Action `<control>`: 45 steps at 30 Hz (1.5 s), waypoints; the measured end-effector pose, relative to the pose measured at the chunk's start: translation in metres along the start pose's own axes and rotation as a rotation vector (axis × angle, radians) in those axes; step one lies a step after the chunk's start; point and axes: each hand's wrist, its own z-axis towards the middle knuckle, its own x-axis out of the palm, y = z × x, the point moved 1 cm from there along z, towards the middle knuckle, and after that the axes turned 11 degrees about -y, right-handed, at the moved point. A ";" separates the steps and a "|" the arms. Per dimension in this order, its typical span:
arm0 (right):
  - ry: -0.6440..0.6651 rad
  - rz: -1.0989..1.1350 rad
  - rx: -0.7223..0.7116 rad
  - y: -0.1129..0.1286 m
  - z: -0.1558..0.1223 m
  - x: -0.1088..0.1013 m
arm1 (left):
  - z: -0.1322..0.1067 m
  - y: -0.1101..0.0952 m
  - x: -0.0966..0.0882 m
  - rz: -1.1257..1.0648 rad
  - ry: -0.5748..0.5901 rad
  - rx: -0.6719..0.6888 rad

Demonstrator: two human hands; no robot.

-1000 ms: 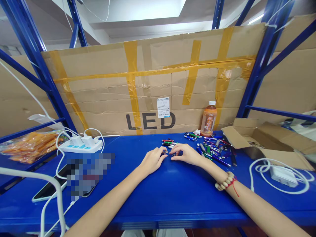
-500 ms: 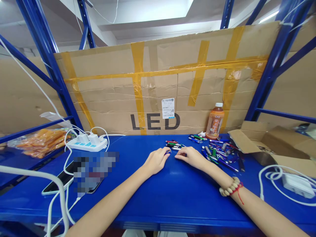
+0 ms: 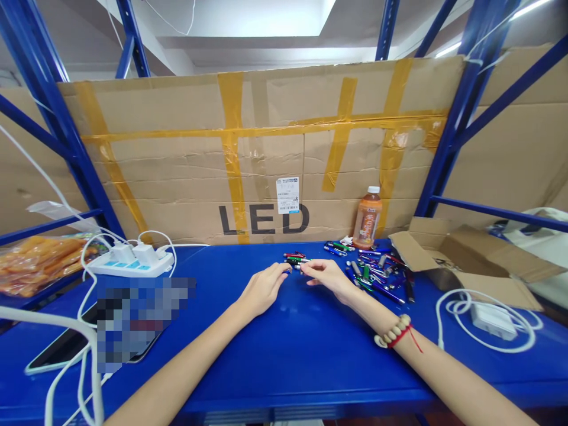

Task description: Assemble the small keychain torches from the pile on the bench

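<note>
My left hand (image 3: 262,287) rests on the blue table (image 3: 284,355), fingers curled, fingertips on a small dark pen-like item. My right hand (image 3: 326,276) is lifted a little off the table, its fingers pinched on a small silver-tipped piece. The two hands' fingertips nearly meet. Just behind them lies a short row of pens (image 3: 296,258). A loose heap of coloured pens and small torches (image 3: 375,273) spreads to the right of my right hand. A bead bracelet with red thread (image 3: 394,333) is on my right wrist.
An orange drink bottle (image 3: 368,218) stands against the taped cardboard wall (image 3: 266,160). An open cardboard box (image 3: 465,263) and a white charger with coiled cable (image 3: 488,316) lie right. A white power strip (image 3: 131,263), cables, a phone and an orange snack bag (image 3: 31,263) are left.
My right hand has lifted slightly off the table with the small piece pinched. The left hand keeps its place. The view has shifted a little.
</note>
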 end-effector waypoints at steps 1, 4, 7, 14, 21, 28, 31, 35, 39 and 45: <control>-0.018 0.007 0.003 0.000 0.000 0.000 | 0.000 -0.001 0.000 -0.010 -0.013 -0.010; -0.036 0.075 0.078 0.002 0.001 -0.001 | 0.000 -0.003 0.004 -0.083 -0.067 -0.101; 0.003 0.166 0.214 0.005 0.000 0.001 | -0.002 -0.003 0.011 -0.168 -0.089 -0.220; 0.043 0.173 0.265 0.006 -0.005 0.003 | -0.003 -0.004 0.012 -0.113 0.023 -0.206; 0.031 0.139 0.238 0.002 -0.001 0.001 | -0.004 -0.013 0.008 -0.022 0.088 -0.096; 0.004 0.061 0.165 0.002 -0.001 0.003 | -0.004 -0.011 0.007 0.036 0.091 -0.043; 0.012 0.045 0.139 0.001 0.000 0.003 | -0.004 -0.011 0.007 0.053 0.096 -0.032; 0.022 0.035 0.108 0.000 0.001 0.001 | -0.004 -0.010 0.008 0.062 0.095 -0.052; -0.011 0.038 0.101 0.000 0.002 0.000 | -0.003 -0.009 0.010 0.061 0.089 -0.062; -0.015 0.007 0.076 -0.002 0.004 -0.001 | -0.004 -0.007 0.010 0.057 0.082 -0.052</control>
